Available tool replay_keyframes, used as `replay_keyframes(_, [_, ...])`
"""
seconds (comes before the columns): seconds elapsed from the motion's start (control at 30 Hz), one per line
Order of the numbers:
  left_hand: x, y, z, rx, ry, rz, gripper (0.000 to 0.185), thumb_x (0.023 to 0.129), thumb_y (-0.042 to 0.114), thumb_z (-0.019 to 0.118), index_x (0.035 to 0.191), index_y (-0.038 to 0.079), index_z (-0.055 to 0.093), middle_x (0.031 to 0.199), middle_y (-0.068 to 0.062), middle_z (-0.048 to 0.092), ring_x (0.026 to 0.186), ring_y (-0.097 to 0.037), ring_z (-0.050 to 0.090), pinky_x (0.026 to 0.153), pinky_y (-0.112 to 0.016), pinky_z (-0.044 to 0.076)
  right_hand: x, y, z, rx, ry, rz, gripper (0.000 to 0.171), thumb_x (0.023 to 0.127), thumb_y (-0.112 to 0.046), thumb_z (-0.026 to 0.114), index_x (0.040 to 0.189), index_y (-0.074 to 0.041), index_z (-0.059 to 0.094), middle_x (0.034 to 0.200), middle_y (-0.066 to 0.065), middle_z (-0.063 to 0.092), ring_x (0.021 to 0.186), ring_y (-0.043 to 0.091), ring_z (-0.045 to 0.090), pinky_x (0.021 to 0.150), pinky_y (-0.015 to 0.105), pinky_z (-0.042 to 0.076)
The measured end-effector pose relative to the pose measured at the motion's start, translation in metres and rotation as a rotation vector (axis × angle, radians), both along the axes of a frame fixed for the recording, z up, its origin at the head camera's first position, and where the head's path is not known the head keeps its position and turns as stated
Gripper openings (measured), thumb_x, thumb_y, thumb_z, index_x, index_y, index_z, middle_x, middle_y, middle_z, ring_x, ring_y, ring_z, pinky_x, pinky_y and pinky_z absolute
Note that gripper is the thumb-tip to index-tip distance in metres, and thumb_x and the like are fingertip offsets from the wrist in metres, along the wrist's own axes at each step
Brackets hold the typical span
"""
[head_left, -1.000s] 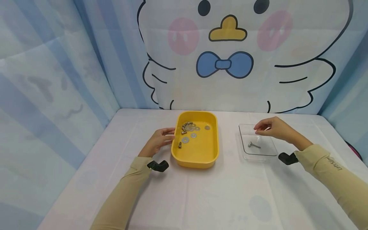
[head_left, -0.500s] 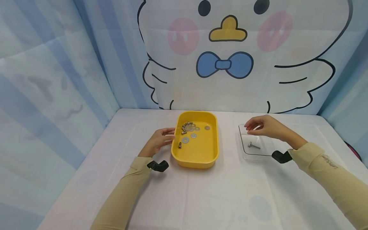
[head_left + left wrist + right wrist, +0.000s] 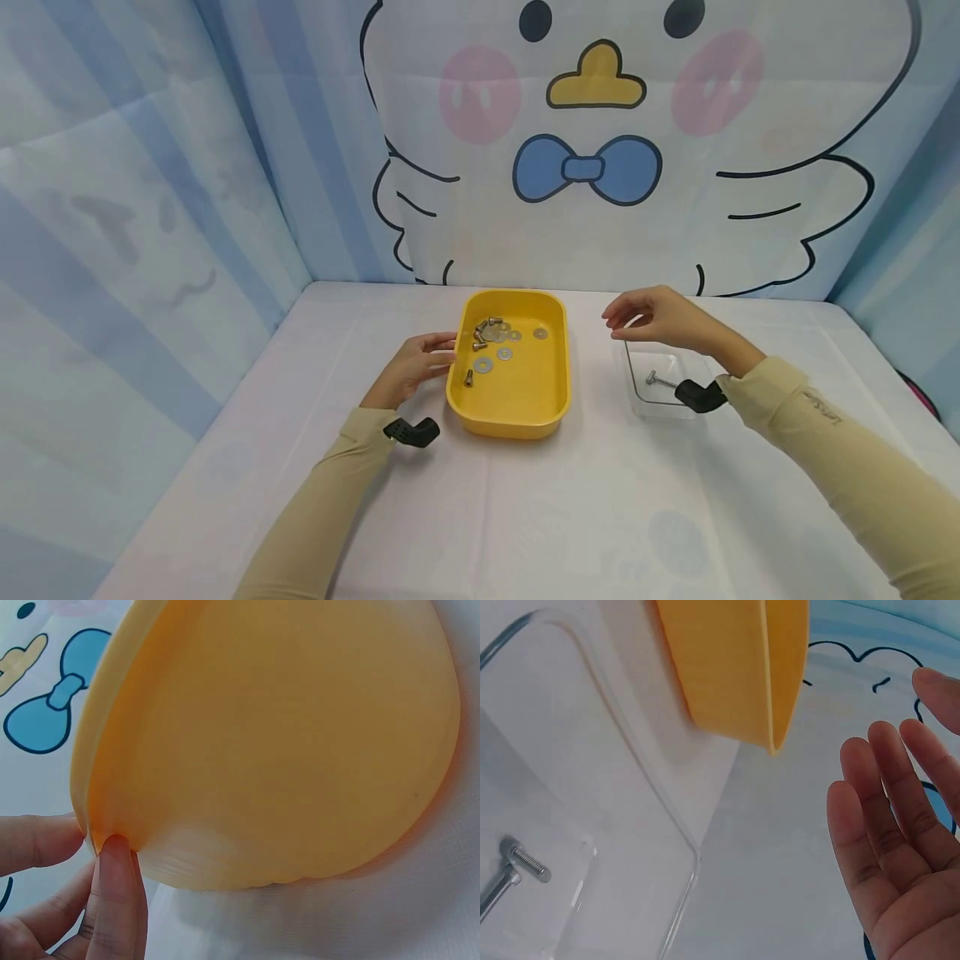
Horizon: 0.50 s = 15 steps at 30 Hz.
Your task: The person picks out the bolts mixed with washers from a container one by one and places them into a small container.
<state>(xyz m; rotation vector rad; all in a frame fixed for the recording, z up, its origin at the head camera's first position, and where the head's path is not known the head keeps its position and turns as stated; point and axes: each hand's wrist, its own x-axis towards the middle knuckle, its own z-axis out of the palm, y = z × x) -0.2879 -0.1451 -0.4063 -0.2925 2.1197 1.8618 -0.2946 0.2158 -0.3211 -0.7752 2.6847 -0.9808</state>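
Observation:
My left hand (image 3: 408,371) is at the left side of a yellow tray (image 3: 543,392). In the left wrist view its fingers (image 3: 114,900) pinch the tray's rim from the outside. Several bolts (image 3: 480,346) and flat washers (image 3: 483,365) lie in the tray's left and far parts. My right hand (image 3: 663,317) is raised over the far left corner of a clear plastic box (image 3: 636,392), palm bare and fingers slightly bent in the right wrist view. Two bolts (image 3: 526,862) rest on the box floor, one partly across the other.
Both containers stand on a white cloth-covered table (image 3: 570,517), the tray in the middle and the box to its right, with a gap between them. A printed curtain (image 3: 585,242) hangs behind the table's far edge. Black wrist cameras (image 3: 701,396) jut from both cuffs.
My right hand has moved left and slightly up, from above the box to its far left corner. The left hand, tray and bolts stay in place.

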Motion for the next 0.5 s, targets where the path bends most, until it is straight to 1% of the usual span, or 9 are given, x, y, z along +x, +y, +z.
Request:
replay_keyframes(0.33, [0.001,0.0,0.001,-0.003,-0.003,-0.014,0.049,0.09,0.001,0.059,0.137,0.01,0.048,0.134,-0.012,0.05,0.123,-0.026,0.051,0.105,-0.039,0.045,-0.011,-0.029,0.004,-0.039,-0.009,0.012,0.029,0.084,-0.011,0.07,0.11,-0.003,0.063,0.104,0.012,0.067,0.098,0.024,0.064,0.088,0.035,0.056])
replay_keyframes(0.5, [0.0,0.0,0.001,-0.003,-0.008,-0.011,0.049,0.09,0.002,0.059,0.137,0.01,0.048,0.134,-0.012,0.05,0.122,-0.026,0.051,0.105,-0.039,0.045,-0.017,-0.043,0.004,-0.057,0.007,0.019,0.03,0.084,-0.013,0.07,0.111,-0.001,0.063,0.105,0.015,0.067,0.098,0.025,0.064,0.089,0.038,0.056])
